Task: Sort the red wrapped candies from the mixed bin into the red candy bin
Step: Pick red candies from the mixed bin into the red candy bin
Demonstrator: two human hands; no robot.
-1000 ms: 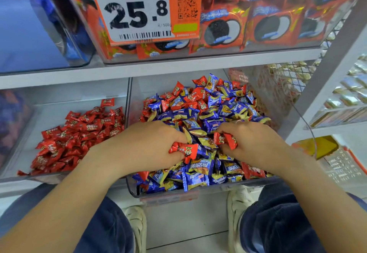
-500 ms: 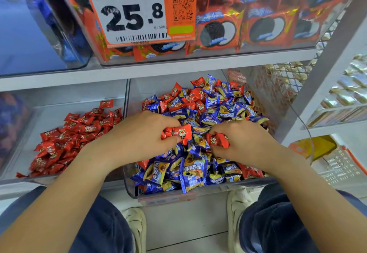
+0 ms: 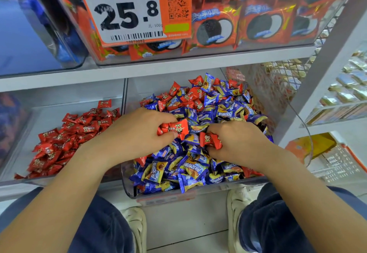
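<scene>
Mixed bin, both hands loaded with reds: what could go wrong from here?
1. The left hand pinches several red candies loosely; one could drop back among the blue candies.
2. The right hand must cross the mixed bin to reach the red bin; its candies may spill.

White store shelf (image 3: 59,82) carrying clear bins

Under the two gripping hands sits the mixed bin (image 3: 178,193) on the lower shelf; the red candy bin (image 3: 12,165) stands just left of them, a wire basket (image 3: 278,86) to their right.
</scene>
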